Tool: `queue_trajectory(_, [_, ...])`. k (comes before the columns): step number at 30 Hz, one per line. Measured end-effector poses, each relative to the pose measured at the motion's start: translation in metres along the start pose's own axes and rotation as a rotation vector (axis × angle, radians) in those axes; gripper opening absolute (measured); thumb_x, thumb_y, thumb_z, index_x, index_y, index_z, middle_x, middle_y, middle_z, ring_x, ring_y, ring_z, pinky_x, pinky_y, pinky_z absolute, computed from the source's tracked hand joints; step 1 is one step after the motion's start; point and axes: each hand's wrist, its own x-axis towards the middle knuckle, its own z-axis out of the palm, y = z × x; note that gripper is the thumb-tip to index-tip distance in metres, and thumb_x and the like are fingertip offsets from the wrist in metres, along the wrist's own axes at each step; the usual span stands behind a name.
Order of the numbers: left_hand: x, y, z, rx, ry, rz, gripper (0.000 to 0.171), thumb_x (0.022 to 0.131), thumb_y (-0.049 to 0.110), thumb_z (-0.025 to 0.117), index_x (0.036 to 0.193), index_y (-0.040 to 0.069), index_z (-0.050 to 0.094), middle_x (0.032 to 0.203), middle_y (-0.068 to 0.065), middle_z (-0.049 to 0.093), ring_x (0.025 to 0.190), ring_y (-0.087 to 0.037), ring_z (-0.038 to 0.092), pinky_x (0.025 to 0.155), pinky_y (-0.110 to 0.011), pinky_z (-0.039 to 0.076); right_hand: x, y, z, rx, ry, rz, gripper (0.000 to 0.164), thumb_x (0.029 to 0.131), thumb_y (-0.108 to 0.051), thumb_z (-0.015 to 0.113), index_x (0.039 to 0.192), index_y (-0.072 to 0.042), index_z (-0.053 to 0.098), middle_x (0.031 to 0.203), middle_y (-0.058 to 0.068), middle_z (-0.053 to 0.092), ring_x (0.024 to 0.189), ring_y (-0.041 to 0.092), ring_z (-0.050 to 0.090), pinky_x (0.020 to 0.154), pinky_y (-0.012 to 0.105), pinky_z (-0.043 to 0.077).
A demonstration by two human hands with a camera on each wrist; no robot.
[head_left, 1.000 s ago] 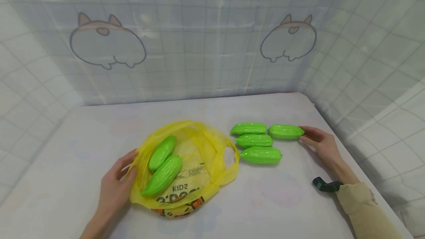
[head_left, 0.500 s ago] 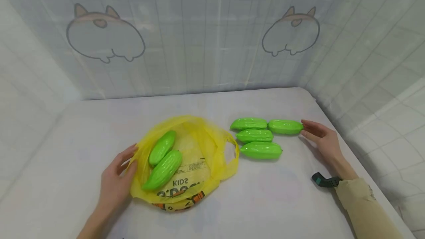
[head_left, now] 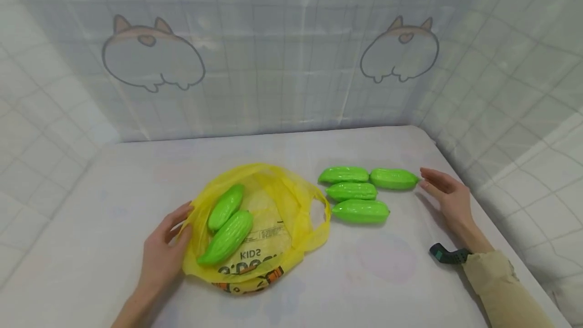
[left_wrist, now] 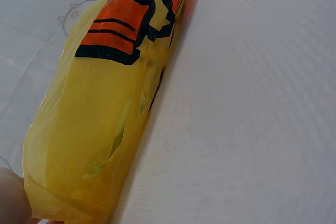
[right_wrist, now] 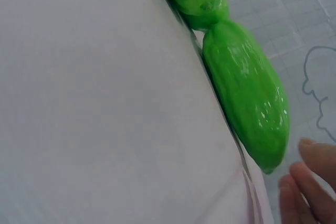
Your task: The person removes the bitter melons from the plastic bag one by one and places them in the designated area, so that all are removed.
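Note:
A yellow plastic bag (head_left: 296, 221) lies with its mouth spread in the head view. Inside it rest two glossy green bitter melons, a smaller one (head_left: 226, 206) and a larger one (head_left: 230, 239). My left hand (head_left: 164, 252) pinches the bag's left rim between thumb and fingers; in the left wrist view the bag's printed side (left_wrist: 89, 114) fills the left part. My right hand (head_left: 448, 199), fingers relaxed, stands just right of a bitter melon (head_left: 393, 179), with a small gap visible in the right wrist view too, where the melon's tip (right_wrist: 252, 98) points toward the fingers (right_wrist: 315, 156).
Left of that melon, a stack of three more lies in a column: far (head_left: 343, 175), middle (head_left: 351, 192) and near (head_left: 361, 211). The bag's handle loop (head_left: 325, 216) lies close to the near one. A patterned curtain (head_left: 282, 65) stands behind the white table (head_left: 355, 287).
My right hand has let go of the rightmost bitter melon and drawn slightly to the right. My left hand stays at the bag's rim; the view has shifted slightly.

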Motion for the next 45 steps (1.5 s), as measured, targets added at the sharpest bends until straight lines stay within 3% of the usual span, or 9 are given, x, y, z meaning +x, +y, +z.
queue_trajectory(3, [-0.002, 0.000, 0.000, 0.006, -0.002, -0.011, 0.040, 0.098, 0.003, 0.058, 0.137, 0.012, 0.059, 0.145, -0.004, 0.056, 0.116, 0.015, 0.048, 0.092, 0.002, 0.039, -0.004, -0.009, 0.005, 0.094, 0.040, -0.011, 0.044, 0.093, -0.012, 0.071, 0.133, 0.001, 0.061, 0.121, -0.013, 0.070, 0.109, -0.004, 0.063, 0.088, 0.004, 0.047])
queue_trajectory(7, [-0.002, 0.003, 0.000, -0.008, 0.000, -0.003, 0.039, 0.098, 0.003, 0.058, 0.136, 0.013, 0.060, 0.145, -0.004, 0.056, 0.116, 0.016, 0.047, 0.093, 0.001, 0.039, -0.016, -0.044, 0.025, 0.211, 0.026, -0.081, 0.041, 0.092, -0.006, 0.071, 0.130, 0.004, 0.062, 0.120, -0.003, 0.072, 0.109, 0.007, 0.066, 0.087, 0.009, 0.052])
queue_trajectory(12, [0.000, 0.005, -0.001, -0.028, 0.009, 0.015, 0.040, 0.097, 0.002, 0.058, 0.136, 0.014, 0.060, 0.145, -0.004, 0.057, 0.116, 0.015, 0.048, 0.093, 0.001, 0.039, -0.040, -0.092, 0.072, 0.224, -0.180, -0.214, 0.038, 0.093, -0.003, 0.068, 0.130, 0.002, 0.062, 0.126, 0.015, 0.067, 0.112, 0.016, 0.065, 0.096, 0.017, 0.052])
queue_trajectory(15, [0.001, 0.006, -0.001, -0.024, 0.012, 0.015, 0.041, 0.097, 0.002, 0.059, 0.136, 0.015, 0.060, 0.145, -0.004, 0.057, 0.116, 0.015, 0.048, 0.092, 0.002, 0.039, -0.056, -0.111, 0.103, 0.221, -0.313, -0.234, 0.037, 0.092, -0.004, 0.070, 0.129, -0.003, 0.064, 0.127, 0.019, 0.066, 0.113, 0.016, 0.065, 0.100, 0.022, 0.051])
queue_trajectory(21, [0.000, 0.006, 0.001, -0.020, 0.004, 0.017, 0.040, 0.098, 0.003, 0.058, 0.136, 0.016, 0.060, 0.145, -0.002, 0.056, 0.116, 0.015, 0.048, 0.092, 0.002, 0.039, -0.078, -0.131, 0.146, 0.191, -0.495, -0.130, 0.037, 0.091, -0.018, 0.073, 0.127, -0.013, 0.066, 0.126, 0.009, 0.068, 0.114, 0.021, 0.065, 0.099, 0.034, 0.054])
queue_trajectory(25, [0.000, 0.006, 0.002, -0.028, 0.005, 0.025, 0.040, 0.098, 0.004, 0.058, 0.136, 0.016, 0.060, 0.145, -0.002, 0.056, 0.116, 0.015, 0.048, 0.093, 0.001, 0.039, -0.084, -0.139, 0.167, 0.189, -0.588, -0.083, 0.038, 0.092, -0.023, 0.073, 0.127, -0.013, 0.066, 0.127, 0.007, 0.068, 0.113, 0.024, 0.065, 0.095, 0.031, 0.055])
queue_trajectory(30, [-0.002, 0.007, 0.000, -0.002, 0.003, 0.021, 0.040, 0.099, 0.005, 0.059, 0.137, 0.017, 0.059, 0.145, -0.002, 0.056, 0.116, 0.016, 0.047, 0.093, 0.002, 0.038, -0.084, -0.146, 0.200, 0.239, -0.687, -0.104, 0.039, 0.093, -0.018, 0.072, 0.128, -0.005, 0.064, 0.125, 0.013, 0.068, 0.108, 0.024, 0.066, 0.094, 0.026, 0.055])
queue_trajectory(39, [-0.003, 0.006, 0.000, -0.001, 0.024, 0.041, 0.041, 0.097, 0.003, 0.060, 0.136, 0.016, 0.060, 0.144, -0.003, 0.057, 0.115, 0.015, 0.048, 0.092, 0.002, 0.038, -0.084, -0.165, 0.248, 0.153, -0.748, -0.106, 0.041, 0.094, -0.031, 0.070, 0.128, -0.008, 0.066, 0.121, 0.005, 0.070, 0.105, 0.015, 0.067, 0.091, 0.026, 0.056])
queue_trajectory(45, [-0.003, 0.007, 0.000, -0.003, 0.028, 0.047, 0.042, 0.097, 0.001, 0.060, 0.136, 0.015, 0.061, 0.142, -0.004, 0.058, 0.115, 0.016, 0.048, 0.091, 0.002, 0.039, -0.087, -0.171, 0.272, 0.092, -0.715, -0.108, 0.042, 0.097, -0.035, 0.066, 0.127, -0.006, 0.065, 0.121, 0.006, 0.070, 0.106, 0.017, 0.067, 0.094, 0.028, 0.055])
